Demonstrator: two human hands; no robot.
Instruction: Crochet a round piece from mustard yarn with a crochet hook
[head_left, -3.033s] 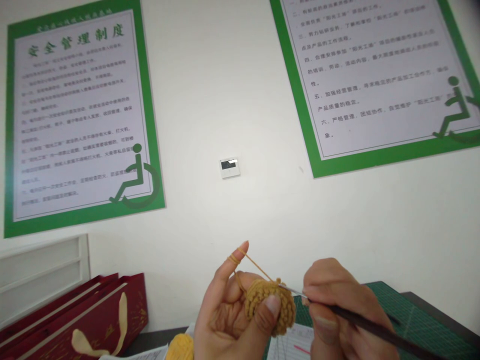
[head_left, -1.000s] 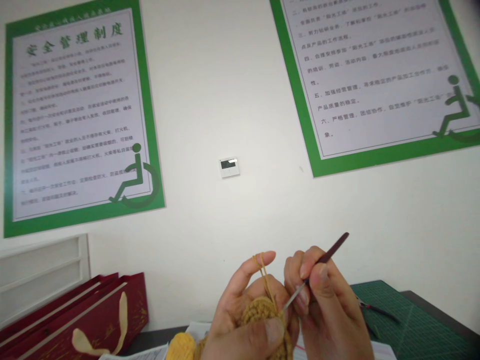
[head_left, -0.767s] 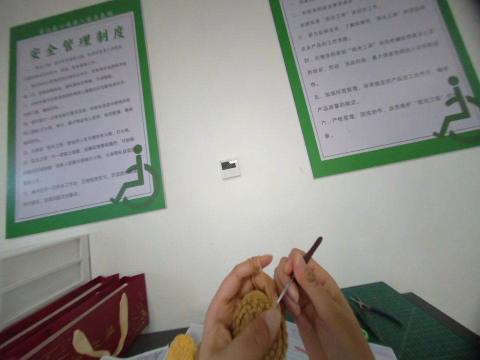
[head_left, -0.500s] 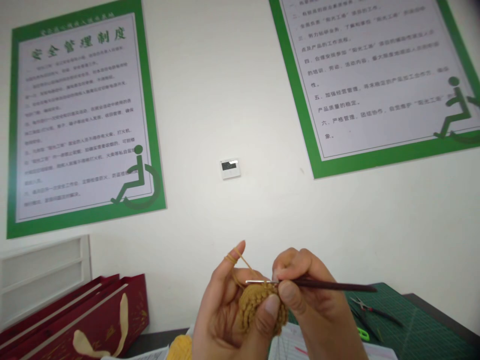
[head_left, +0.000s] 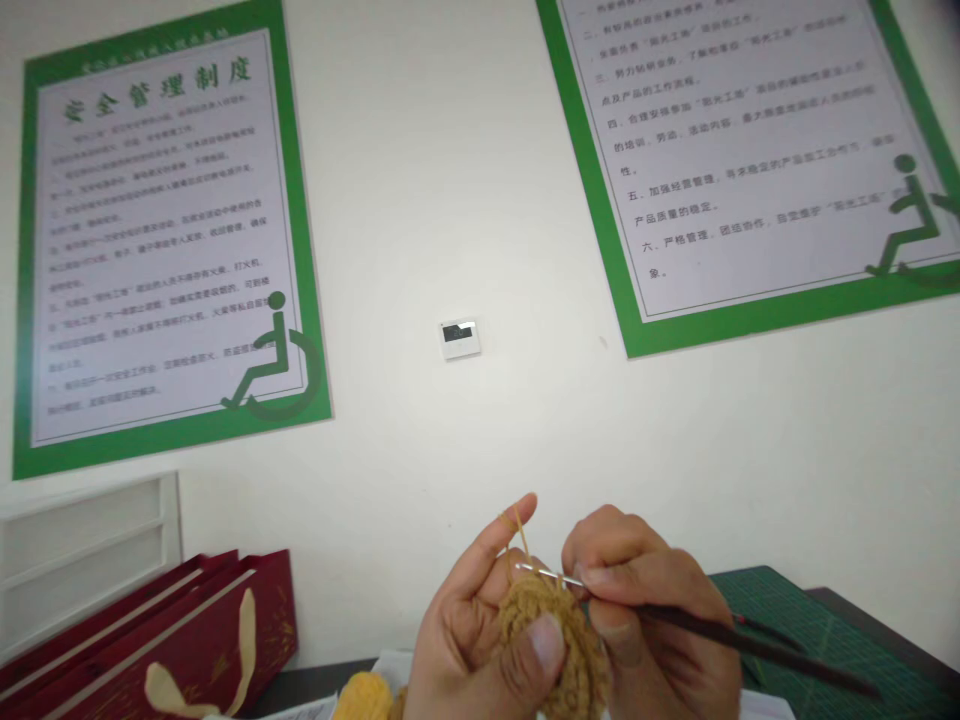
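My left hand pinches a tan crocheted piece between its thumb and fingers. A strand of tan yarn loops over the raised left index finger and runs down to the piece. In my right hand is a crochet hook with a dark handle and a silver tip. The metal tip lies across the top edge of the crocheted piece, beside the strand, and its handle slants down to the right. The right thumb is close against the edge of the piece.
Dark red gift bags with a cream ribbon handle stand at the left. A ball of yellow yarn sits left of my hands. On the right lies a green cutting mat. Two green-framed posters and a small white wall panel are on the wall.
Both hands have shifted right and slightly down with the crocheted piece. The hook has tilted, its handle end now lower. My right hand now covers most of the pliers and the green-handled tool.
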